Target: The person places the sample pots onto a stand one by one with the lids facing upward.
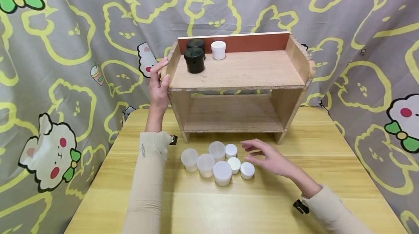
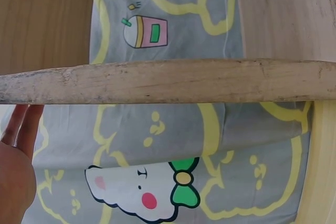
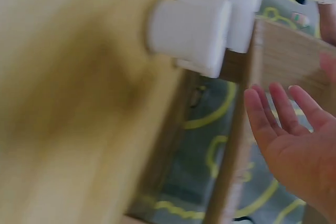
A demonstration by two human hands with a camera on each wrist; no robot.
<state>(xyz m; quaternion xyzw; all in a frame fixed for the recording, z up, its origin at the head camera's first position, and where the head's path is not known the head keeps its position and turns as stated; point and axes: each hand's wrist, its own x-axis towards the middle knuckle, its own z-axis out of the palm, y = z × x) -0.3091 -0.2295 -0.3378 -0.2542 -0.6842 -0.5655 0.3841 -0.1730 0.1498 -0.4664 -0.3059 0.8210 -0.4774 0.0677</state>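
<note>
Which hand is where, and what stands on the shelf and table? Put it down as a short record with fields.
Left hand: grips the left side of the wooden shelf unit
Right hand: hovers beside the small white jars, holding nothing
Upper board: two black jars toward the left, one white jar to their right
Table: four larger translucent tubs and the three small white jars, grouped together

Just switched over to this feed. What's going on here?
A person's left hand holds the left side of a small wooden shelf. Their right hand hovers, holding nothing, beside three small white jars on the table. Four larger, pale tubs stand grouped with those jars, in front of the shelf. Two black jars and one white jar stand on its upper board, towards the left.
</note>
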